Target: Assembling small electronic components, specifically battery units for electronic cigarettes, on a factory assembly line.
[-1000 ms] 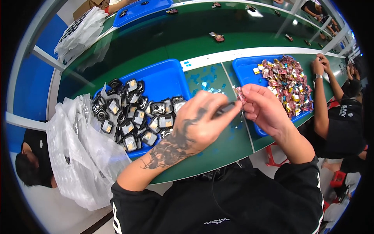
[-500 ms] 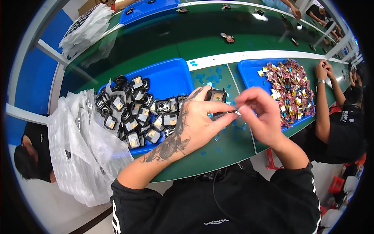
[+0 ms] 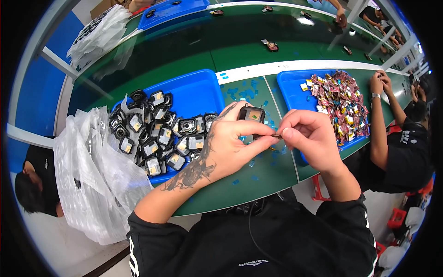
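My left hand [image 3: 233,138] holds a small black housing [image 3: 252,114], its tan square face with a green spot turned up. Between that hand's thumb and forefinger is one end of a small, thin dark piece [image 3: 277,136]. My right hand [image 3: 310,136] pinches the other end, fingers curled and fingertips almost touching the left ones. Whether the piece is joined to the housing is hidden. More black housings [image 3: 159,123] fill much of the blue tray [image 3: 194,85] left of my hands. Small blue film bits [image 3: 247,91] lie scattered on the green table [image 3: 272,171] around them.
A second blue tray [image 3: 287,90] at right holds a heap of small red, white and yellow parts [image 3: 344,104]. Translucent plastic sheets [image 3: 92,171] hang at the left. Beyond a white rail [image 3: 258,69], a dark green belt [image 3: 175,53] carries scattered parts. A co-worker's arms [image 3: 380,115] are at right.
My right hand has closed its fingertips onto the small piece at my left fingertips; before, its fingers were more apart. The left hand still holds the housing. The whole view has shifted slightly.
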{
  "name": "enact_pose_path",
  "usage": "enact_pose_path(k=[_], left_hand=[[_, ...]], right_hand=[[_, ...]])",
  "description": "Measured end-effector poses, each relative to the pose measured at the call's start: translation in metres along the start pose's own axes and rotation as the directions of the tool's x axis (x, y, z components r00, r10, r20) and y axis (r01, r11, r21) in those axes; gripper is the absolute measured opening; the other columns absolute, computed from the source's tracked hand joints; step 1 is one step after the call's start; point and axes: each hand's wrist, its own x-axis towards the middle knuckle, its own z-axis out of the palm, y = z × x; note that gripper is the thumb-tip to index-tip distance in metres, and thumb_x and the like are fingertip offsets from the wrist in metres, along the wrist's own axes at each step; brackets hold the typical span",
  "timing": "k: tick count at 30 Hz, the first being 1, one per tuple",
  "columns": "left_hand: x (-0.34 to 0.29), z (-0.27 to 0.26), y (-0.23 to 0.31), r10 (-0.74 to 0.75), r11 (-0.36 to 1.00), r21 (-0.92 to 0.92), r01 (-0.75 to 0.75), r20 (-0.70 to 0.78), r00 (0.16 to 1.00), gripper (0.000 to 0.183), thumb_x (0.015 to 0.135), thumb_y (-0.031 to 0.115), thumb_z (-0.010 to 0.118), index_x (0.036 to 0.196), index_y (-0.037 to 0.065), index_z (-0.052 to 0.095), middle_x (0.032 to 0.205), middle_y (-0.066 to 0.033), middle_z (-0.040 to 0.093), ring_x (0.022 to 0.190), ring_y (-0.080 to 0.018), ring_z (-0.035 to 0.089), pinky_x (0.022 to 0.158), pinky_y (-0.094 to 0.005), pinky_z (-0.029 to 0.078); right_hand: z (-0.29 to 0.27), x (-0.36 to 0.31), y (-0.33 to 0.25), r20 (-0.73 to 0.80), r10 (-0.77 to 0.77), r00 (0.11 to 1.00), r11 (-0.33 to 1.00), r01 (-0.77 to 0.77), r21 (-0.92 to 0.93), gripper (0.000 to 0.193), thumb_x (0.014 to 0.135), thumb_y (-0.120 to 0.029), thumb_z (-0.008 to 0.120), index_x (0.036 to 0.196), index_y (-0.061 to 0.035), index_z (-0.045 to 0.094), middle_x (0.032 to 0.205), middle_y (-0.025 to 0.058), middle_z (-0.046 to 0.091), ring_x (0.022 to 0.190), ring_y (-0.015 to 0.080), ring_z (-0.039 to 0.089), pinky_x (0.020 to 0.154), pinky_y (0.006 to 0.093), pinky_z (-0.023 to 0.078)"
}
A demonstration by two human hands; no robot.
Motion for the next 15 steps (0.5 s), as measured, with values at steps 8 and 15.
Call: enact_pose_path(k=[8,15], left_hand=[[0.002,0.004,-0.007,0.260,0.950,0.195,-0.245,-0.054,0.964,0.014,0.069,0.016,0.082,0.080,0.012,0.074,0.085,-0.0082,0.062,0.081,-0.0278,0.059,0.074,-0.0404,0.048],[0.004,0.011,-0.015,0.574,0.693,0.534,-0.485,0.000,0.819,0.025,0.061,0.008,0.084,0.083,0.009,0.074,0.085,-0.0079,0.058,0.073,-0.0242,0.058,0.061,-0.0350,0.047]], right_hand=[[-0.011,0.011,0.005,0.228,0.229,0.946,0.963,-0.254,0.089,0.021,0.097,-0.021,0.059,0.089,-0.0016,0.062,0.076,-0.0024,0.058,0.067,0.0033,0.050,0.059,0.0204,0.041],[-0.002,0.023,0.038,0.040,0.180,0.983,0.983,-0.179,-0.025,0.020,0.099,-0.019,0.055,0.090,-0.0016,0.058,0.075,-0.0041,0.053,0.068,0.0025,0.050,0.059,0.0205,0.041]])
